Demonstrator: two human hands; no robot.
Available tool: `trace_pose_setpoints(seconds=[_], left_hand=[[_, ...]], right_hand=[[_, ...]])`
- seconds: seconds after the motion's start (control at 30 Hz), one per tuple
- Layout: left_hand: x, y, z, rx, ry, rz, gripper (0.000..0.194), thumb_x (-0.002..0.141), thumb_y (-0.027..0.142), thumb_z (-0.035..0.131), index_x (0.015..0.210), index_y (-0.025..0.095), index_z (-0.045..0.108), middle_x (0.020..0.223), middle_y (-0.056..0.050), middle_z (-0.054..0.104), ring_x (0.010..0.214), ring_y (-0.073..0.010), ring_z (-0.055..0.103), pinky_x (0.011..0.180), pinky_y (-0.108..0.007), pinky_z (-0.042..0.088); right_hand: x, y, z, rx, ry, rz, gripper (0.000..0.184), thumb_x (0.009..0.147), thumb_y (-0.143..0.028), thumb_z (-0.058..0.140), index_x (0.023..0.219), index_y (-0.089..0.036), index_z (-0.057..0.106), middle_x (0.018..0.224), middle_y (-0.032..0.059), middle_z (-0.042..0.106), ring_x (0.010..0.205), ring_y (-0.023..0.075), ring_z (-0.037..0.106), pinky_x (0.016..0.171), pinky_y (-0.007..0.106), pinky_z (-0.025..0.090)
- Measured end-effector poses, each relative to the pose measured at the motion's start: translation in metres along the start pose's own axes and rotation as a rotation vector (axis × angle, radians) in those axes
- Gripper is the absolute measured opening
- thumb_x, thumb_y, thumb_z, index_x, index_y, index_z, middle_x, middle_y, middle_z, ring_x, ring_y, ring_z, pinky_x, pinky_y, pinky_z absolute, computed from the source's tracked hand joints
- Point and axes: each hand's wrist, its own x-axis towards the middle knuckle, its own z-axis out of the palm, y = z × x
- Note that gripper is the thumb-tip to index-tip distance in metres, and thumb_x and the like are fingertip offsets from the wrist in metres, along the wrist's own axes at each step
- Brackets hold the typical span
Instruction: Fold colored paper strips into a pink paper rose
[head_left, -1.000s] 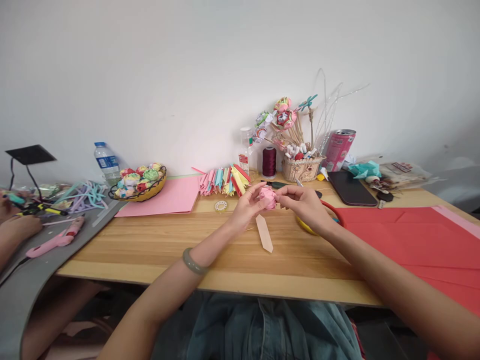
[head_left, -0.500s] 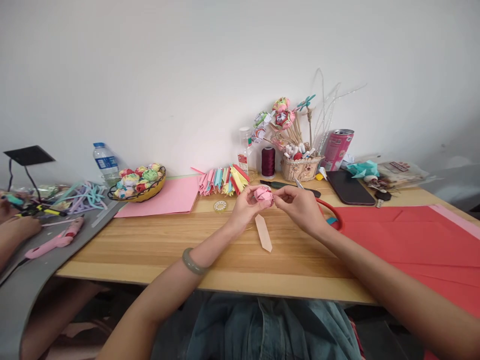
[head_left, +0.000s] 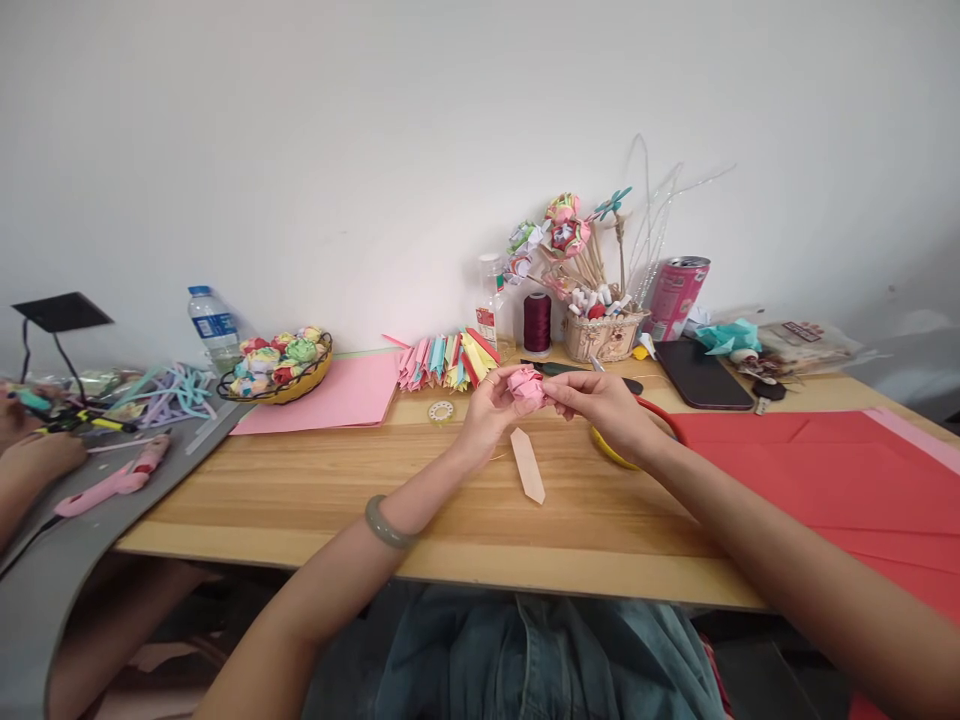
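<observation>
A pink folded paper flower (head_left: 525, 383) is held above the wooden table, between my two hands. My left hand (head_left: 491, 408) is closed around its left side, thumb below and fingers behind. With thumb and forefinger, my right hand (head_left: 596, 402) pinches the flower's right edge. Just below them on the table lies a pale paper strip (head_left: 528, 466) with pointed ends. Scissors with red and yellow handles (head_left: 613, 452) lie partly hidden beneath my right hand and wrist.
Bundled coloured paper strips (head_left: 446, 362), a dark red thread spool (head_left: 537, 323) and a flower basket (head_left: 600, 335) stand behind. Red paper (head_left: 810, 480) and a phone (head_left: 705, 375) lie right. At left are a bowl of paper flowers (head_left: 300, 385), a pink glue gun (head_left: 112, 485) and another person's hand (head_left: 45, 458).
My right hand has shifted slightly right along the flower's edge, and more of the scissors' yellow handle shows. My left hand keeps its hold with little movement.
</observation>
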Motion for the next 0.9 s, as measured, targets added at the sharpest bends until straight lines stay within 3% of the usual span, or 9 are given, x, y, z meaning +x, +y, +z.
trace_pose_setpoints(seconds=[0.13, 0.4, 0.53, 0.7, 0.9], left_hand=[[0.0, -0.002, -0.001, 0.007, -0.016, 0.007, 0.04, 0.06, 0.018, 0.072, 0.097, 0.019, 0.056, 0.105, -0.004, 0.058, 0.099, -0.0161, 0.051, 0.09, -0.033, 0.04], [0.003, -0.005, -0.005, 0.047, -0.007, 0.013, 0.046, 0.059, 0.022, 0.073, 0.102, 0.021, 0.058, 0.104, -0.004, 0.06, 0.097, -0.017, 0.054, 0.091, -0.036, 0.039], [0.003, -0.003, -0.006, 0.104, -0.004, -0.011, 0.054, 0.062, 0.025, 0.071, 0.114, 0.025, 0.055, 0.105, -0.002, 0.061, 0.094, -0.0172, 0.056, 0.089, -0.036, 0.041], [0.002, -0.001, -0.007, 0.124, -0.083, -0.033, 0.057, 0.062, 0.026, 0.071, 0.117, 0.027, 0.054, 0.096, 0.001, 0.064, 0.087, -0.0149, 0.058, 0.089, -0.036, 0.041], [0.003, -0.002, -0.009, 0.136, -0.111, -0.042, 0.056, 0.06, 0.023, 0.072, 0.114, 0.027, 0.057, 0.093, 0.0, 0.065, 0.089, -0.0154, 0.056, 0.091, -0.036, 0.039]], right_hand=[[-0.003, -0.002, 0.005, -0.13, 0.023, -0.059, 0.033, 0.075, -0.047, 0.055, 0.062, -0.017, 0.053, 0.055, -0.003, 0.046, 0.052, 0.01, 0.041, 0.052, 0.024, 0.034], [-0.004, 0.005, 0.002, -0.417, 0.04, -0.22, 0.028, 0.084, -0.039, 0.044, 0.068, -0.018, 0.053, 0.063, 0.0004, 0.051, 0.062, 0.0139, 0.048, 0.058, 0.026, 0.037], [-0.003, 0.003, 0.0, -0.324, 0.056, -0.262, 0.023, 0.08, -0.036, 0.052, 0.075, -0.016, 0.061, 0.075, 0.0039, 0.06, 0.072, 0.0163, 0.053, 0.067, 0.028, 0.039], [-0.002, 0.0, -0.002, -0.113, 0.02, -0.119, 0.023, 0.072, -0.038, 0.061, 0.071, -0.016, 0.065, 0.073, 0.0035, 0.064, 0.071, 0.0165, 0.057, 0.069, 0.029, 0.042], [-0.001, 0.0, -0.007, -0.111, -0.06, -0.076, 0.022, 0.071, -0.038, 0.062, 0.069, -0.017, 0.065, 0.072, 0.0023, 0.066, 0.069, 0.0152, 0.057, 0.068, 0.027, 0.042]])
